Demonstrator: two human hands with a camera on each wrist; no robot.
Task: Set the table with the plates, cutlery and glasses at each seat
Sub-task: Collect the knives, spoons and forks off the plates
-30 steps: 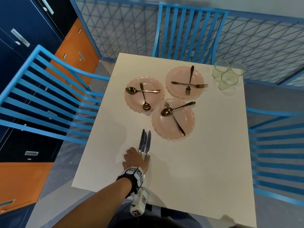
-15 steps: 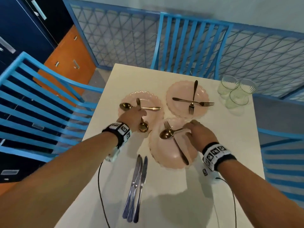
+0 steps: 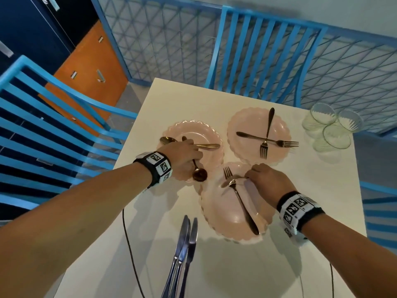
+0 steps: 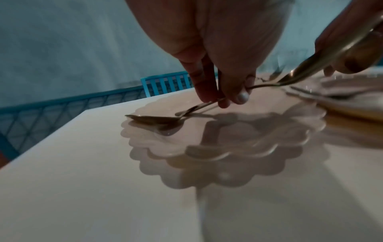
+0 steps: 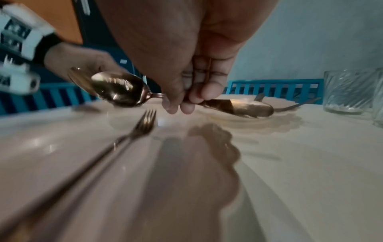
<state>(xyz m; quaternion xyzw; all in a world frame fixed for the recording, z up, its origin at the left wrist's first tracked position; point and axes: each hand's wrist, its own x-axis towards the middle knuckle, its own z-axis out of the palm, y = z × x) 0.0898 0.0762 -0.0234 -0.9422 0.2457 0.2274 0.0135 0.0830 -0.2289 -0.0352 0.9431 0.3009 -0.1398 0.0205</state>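
White square table point(image 3: 236, 265): three scalloped pale-pink plates clustered at its middle. Left plate point(image 3: 206, 130): two crossed gold spoons; the one with its bowl toward the near rim point(image 3: 199, 174) is pinched at the handle between thumb and fingertips of the left hand point(image 3: 182, 155). Near plate point(image 3: 227, 214): one dark-gold fork point(image 3: 240, 201) lying flat; one gold spoon point(image 5: 120, 89), lifted, handle clamped by curled fingers of the right hand point(image 3: 268, 181). Far plate point(image 3: 249, 143): two crossed forks. Three ribbed clear glasses point(image 3: 330, 130) grouped at the far right corner. Three silver knives point(image 3: 182, 254) bunched near the front edge.
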